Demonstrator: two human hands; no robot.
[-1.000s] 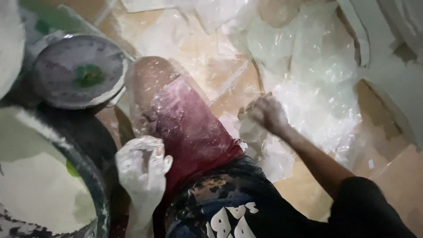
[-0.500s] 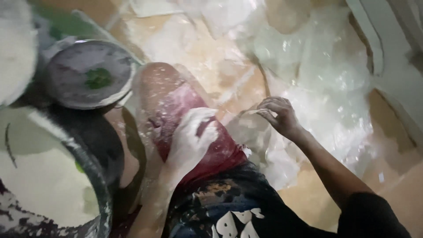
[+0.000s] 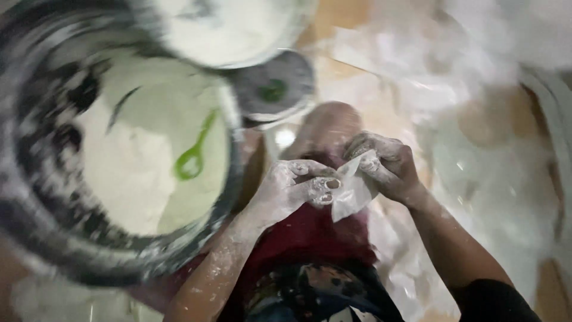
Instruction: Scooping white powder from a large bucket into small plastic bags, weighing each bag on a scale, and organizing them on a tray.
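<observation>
Between the two powder-dusted hands, a small clear plastic bag hangs above the person's raised knee and red shorts. Fingers of the left hand curl narrow and pinch the bag's left edge, the thumb pressed against its film. Fingers of the right hand are bent close together and grip the bag's upper right corner, so the top of the bag is stretched between both sets of fingertips while its lower part droops just below them. Left of the left fingers, well apart, stands a large dark basin filled with white powder, and a green plastic spoon lies on that powder with its bowl toward the near side. Above the fingers, past the knee, sits a small grey round lid or dish with a green spot at its centre, and beyond it a white bowl heaped with powder. Right of the right fingers, crumpled clear plastic sheeting spreads across the tan floor, blurred by motion.
</observation>
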